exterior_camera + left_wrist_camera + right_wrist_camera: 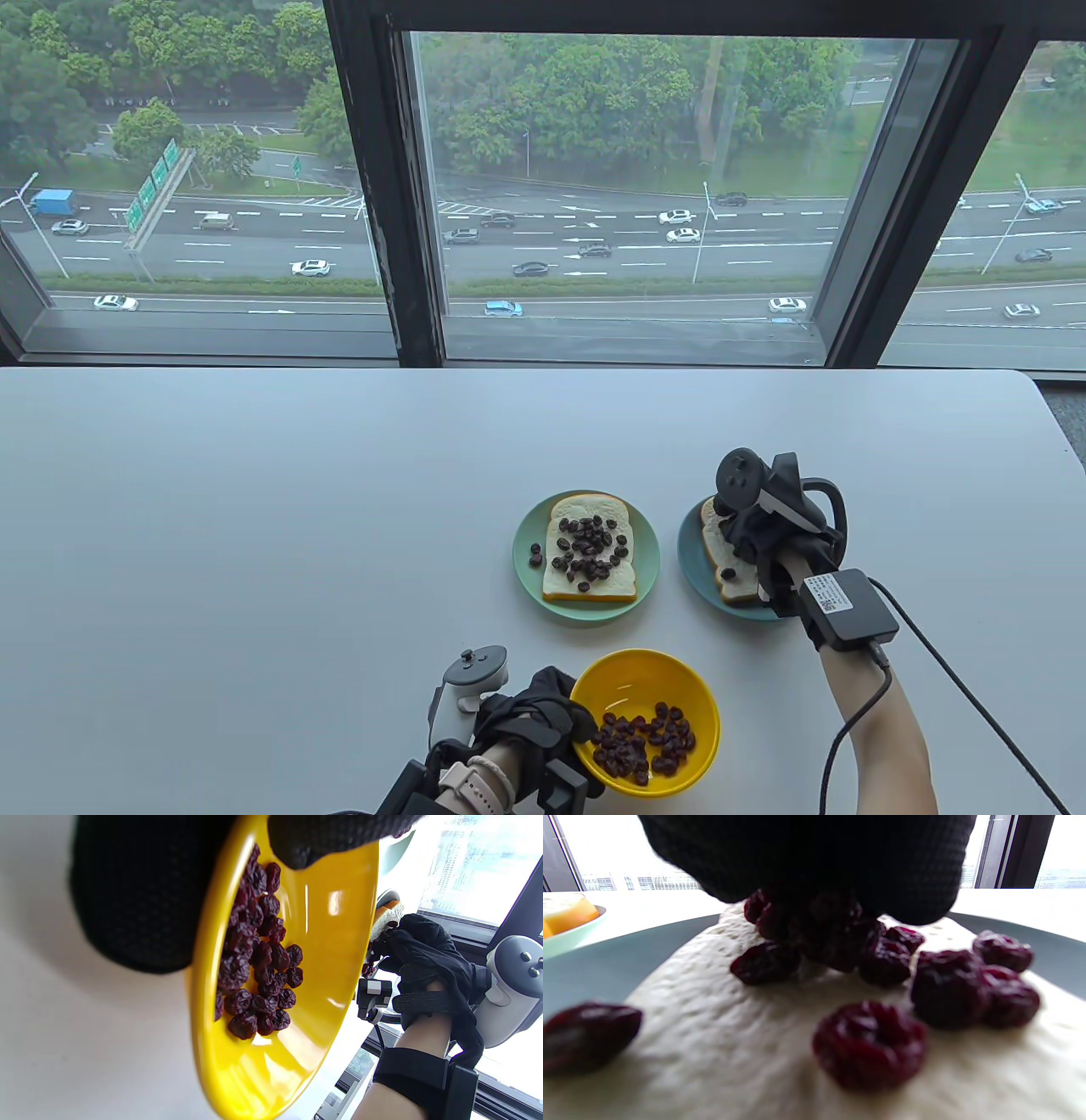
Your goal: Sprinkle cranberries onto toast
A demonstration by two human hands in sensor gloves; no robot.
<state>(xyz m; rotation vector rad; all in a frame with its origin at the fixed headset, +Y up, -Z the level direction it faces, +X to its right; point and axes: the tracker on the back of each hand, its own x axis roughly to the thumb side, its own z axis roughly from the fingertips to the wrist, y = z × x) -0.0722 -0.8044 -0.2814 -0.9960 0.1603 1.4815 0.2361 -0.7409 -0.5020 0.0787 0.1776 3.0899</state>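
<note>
Cranberries [869, 1043] lie scattered on the white toast [721, 1052] that sits on the blue plate [691, 556], right of centre on the table [254, 526]. Right hand [764, 531] is directly over this slice; gloved fingertips [814, 861] are bunched low above the bread with a small cluster of cranberries right beneath them, touching the glove. Cannot tell whether these are pinched or merely lying there. A second toast [590, 552], densely topped, sits on the green plate [526, 577] just beside the blue one. Nearer the table's front edge, the yellow bowl [670, 679] holds the remaining cranberries [258, 955]. Left hand [530, 713] grips its rim, thumb over the edge.
</note>
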